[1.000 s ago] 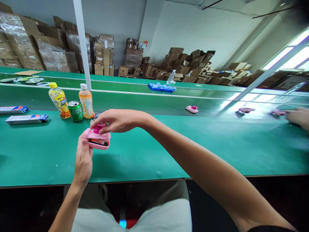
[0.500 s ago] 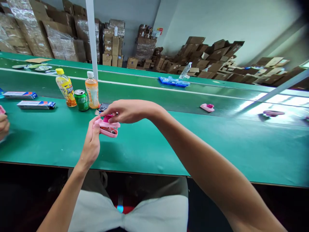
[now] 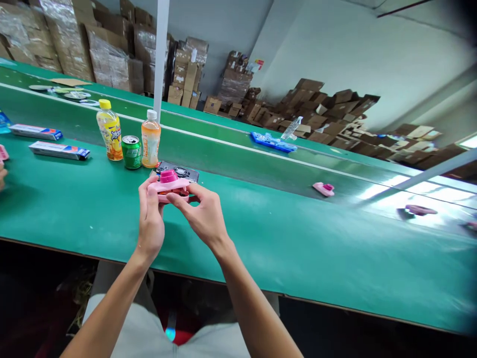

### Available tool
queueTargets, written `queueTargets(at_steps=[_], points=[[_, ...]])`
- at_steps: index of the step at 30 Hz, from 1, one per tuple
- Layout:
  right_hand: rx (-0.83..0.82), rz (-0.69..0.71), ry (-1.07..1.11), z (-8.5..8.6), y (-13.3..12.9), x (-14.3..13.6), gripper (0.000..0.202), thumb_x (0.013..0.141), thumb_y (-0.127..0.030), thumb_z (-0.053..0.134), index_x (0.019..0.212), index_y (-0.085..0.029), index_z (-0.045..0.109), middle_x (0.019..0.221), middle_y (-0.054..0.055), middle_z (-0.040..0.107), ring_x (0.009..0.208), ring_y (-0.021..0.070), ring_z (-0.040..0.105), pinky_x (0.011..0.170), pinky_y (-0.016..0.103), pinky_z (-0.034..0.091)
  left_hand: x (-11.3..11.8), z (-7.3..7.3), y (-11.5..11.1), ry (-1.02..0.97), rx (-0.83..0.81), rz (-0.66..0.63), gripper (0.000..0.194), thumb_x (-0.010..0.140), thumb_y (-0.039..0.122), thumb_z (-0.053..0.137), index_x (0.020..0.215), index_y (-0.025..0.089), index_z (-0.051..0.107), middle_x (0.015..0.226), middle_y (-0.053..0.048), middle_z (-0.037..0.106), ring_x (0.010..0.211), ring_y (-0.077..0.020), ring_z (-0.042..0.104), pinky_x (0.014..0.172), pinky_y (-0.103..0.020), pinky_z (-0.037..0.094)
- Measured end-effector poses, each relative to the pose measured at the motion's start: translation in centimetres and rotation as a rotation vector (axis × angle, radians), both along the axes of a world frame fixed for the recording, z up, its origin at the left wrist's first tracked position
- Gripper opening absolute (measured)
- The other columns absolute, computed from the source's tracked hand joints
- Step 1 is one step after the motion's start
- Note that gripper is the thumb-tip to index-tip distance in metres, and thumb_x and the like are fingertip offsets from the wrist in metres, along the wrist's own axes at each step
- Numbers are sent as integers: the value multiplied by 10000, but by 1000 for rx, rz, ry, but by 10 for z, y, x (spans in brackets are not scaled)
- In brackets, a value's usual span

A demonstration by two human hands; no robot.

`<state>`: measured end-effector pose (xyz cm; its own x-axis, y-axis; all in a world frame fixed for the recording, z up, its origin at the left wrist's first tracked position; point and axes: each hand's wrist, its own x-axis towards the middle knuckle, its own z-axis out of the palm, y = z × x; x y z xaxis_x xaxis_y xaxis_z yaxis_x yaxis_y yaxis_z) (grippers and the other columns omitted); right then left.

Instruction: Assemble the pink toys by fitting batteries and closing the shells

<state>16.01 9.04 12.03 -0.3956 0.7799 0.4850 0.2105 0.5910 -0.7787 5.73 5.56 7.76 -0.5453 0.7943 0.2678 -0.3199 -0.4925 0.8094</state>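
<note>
Above the green table, a pink toy camera [image 3: 168, 185] with a darker pink raised round part is between my hands. Its two shell halves stand slightly apart, with orange and dark parts showing in the gap. My left hand [image 3: 151, 223] grips its left end. On the right end, the thumb and fingers of my right hand [image 3: 204, 211] pinch the shell. Just behind the camera lies a dark phone [image 3: 182, 172] with round lenses, partly hidden by it.
A yellow-capped bottle [image 3: 110, 132], a green can [image 3: 131, 152] and an orange bottle [image 3: 150, 140] stand behind my hands. Two narrow boxes [image 3: 59, 150] lie left, near another person's hand [image 3: 2, 175]. On the belt are a blue tray [image 3: 272, 142] and pink toy pieces [image 3: 323, 189].
My right hand has moved from on top of the toy camera down to its right end. The shell gap looks narrower. The view has tilted, and more of the phone shows.
</note>
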Motion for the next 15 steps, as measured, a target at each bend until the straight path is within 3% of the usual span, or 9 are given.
queueTargets(at_steps=[4,7,11,15], points=[[50,-5,104,-9,3,-2,156,923,-301,749,1052,-222,788,1098,55,758,1004,200,701,843,297,581,5,-3,7,-12,11,42,482,998,631,495,1242,215,506,1280,-101,632,1087,-185,679,924,-310,561],[106,-66,99,-18,5,2,165,934,-349,736,1048,-246,798,1214,88,700,1136,242,672,820,321,627,7,-4,11,35,1,30,521,960,682,524,1234,241,472,1285,-92,610,1124,-197,659,957,-330,545],[274,-155,48,-29,6,7,180,951,-351,712,1074,-238,782,1300,117,638,1269,288,599,899,405,641,9,-3,13,35,-35,16,451,969,616,568,1221,254,472,1285,-86,600,1132,-206,647,969,-345,534],[417,-117,-67,-38,9,15,256,988,-341,659,1200,-217,728,1456,145,558,1232,286,638,1014,476,592,7,-4,14,-54,-26,-32,357,1004,545,539,1215,261,489,1289,-77,602,1062,-189,658,888,-314,554]])
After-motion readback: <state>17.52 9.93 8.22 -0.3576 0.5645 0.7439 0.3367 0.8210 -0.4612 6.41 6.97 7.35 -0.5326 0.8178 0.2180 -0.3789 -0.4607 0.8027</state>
